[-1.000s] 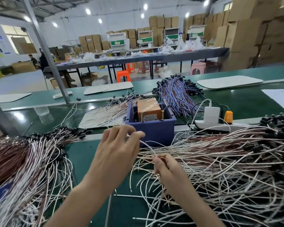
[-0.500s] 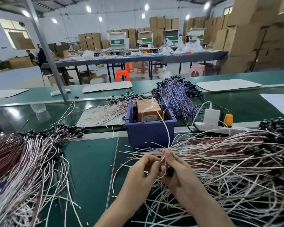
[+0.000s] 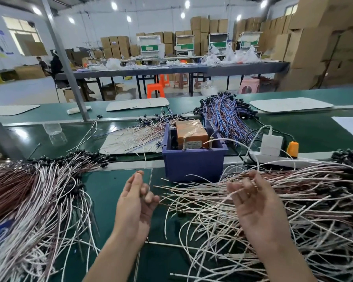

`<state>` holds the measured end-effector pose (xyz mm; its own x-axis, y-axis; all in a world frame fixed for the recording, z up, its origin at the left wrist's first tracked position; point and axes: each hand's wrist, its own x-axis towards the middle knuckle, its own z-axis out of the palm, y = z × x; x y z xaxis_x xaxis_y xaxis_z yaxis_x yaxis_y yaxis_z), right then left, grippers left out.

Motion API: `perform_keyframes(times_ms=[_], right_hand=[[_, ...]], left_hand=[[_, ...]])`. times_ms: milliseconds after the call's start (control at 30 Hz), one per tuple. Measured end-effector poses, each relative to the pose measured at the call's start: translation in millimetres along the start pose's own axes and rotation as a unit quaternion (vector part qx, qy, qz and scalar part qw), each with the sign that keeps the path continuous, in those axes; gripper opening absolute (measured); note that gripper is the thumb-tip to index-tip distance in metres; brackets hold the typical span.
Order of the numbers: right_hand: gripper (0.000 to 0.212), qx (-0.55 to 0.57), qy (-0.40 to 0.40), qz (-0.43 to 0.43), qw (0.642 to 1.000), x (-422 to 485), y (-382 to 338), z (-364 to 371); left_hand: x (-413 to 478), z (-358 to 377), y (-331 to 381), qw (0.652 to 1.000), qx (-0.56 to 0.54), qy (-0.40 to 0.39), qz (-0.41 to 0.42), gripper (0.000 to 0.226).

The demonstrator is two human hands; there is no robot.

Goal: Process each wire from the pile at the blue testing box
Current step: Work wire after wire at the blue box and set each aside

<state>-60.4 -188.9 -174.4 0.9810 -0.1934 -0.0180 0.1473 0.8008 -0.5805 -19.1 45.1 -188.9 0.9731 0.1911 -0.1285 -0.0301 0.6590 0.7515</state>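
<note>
The blue box (image 3: 194,166) stands on the green table (image 3: 114,190) just behind both hands. It is a dark plastic bin with an orange block (image 3: 192,132) inside. The pile of wires (image 3: 304,200), thin, white and brown, lies at the right. The left hand (image 3: 134,204) is loosely spread and holds nothing. The right hand (image 3: 255,204) is blurred among the wires, and I cannot tell its grip.
</note>
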Motion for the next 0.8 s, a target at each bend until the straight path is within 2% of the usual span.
perform_keyframes(times_ms=[100, 200, 367, 467, 600, 667, 800], right_hand=[[0.018, -0.023, 0.049, -0.023, 0.998, 5.3, -9.4, -4.8], [0.025, -0.110, 0.083, -0.068, 0.988, 8.5, -9.8, -7.7], [0.029, -0.194, 0.083, -0.153, 0.965, 6.9, -3.4, -7.8], [0.033, -0.293, 0.091, -0.208, 0.929, 2.0, 2.6, -5.9], [0.008, -0.444, 0.118, -0.269, 0.846, 2.4, 10.6, -4.0], [0.012, -0.479, 0.141, -0.283, 0.819, 8.1, 13.6, -1.7], [0.016, -0.490, 0.173, -0.285, 0.806, 16.7, 20.9, 2.0]], left_hand=[[4.8, -6.2, 13.2, 0.999, 0.006, 0.039, 0.025, 0.010], [7.0, -10.6, 24.0, 0.997, 0.015, 0.054, 0.061, 0.014], [7.1, -13.0, 31.5, 0.993, 0.033, 0.056, 0.101, 0.014], [8.2, -14.4, 34.1, 0.990, 0.034, 0.058, 0.124, 0.013], [8.9, -15.6, 33.5, 0.988, 0.047, 0.050, 0.141, 0.011], [6.4, -12.1, 27.3, 0.981, 0.101, 0.028, 0.163, 0.017], [13.5, 11.6, 9.2, 0.936, 0.278, 0.021, 0.214, 0.016]])
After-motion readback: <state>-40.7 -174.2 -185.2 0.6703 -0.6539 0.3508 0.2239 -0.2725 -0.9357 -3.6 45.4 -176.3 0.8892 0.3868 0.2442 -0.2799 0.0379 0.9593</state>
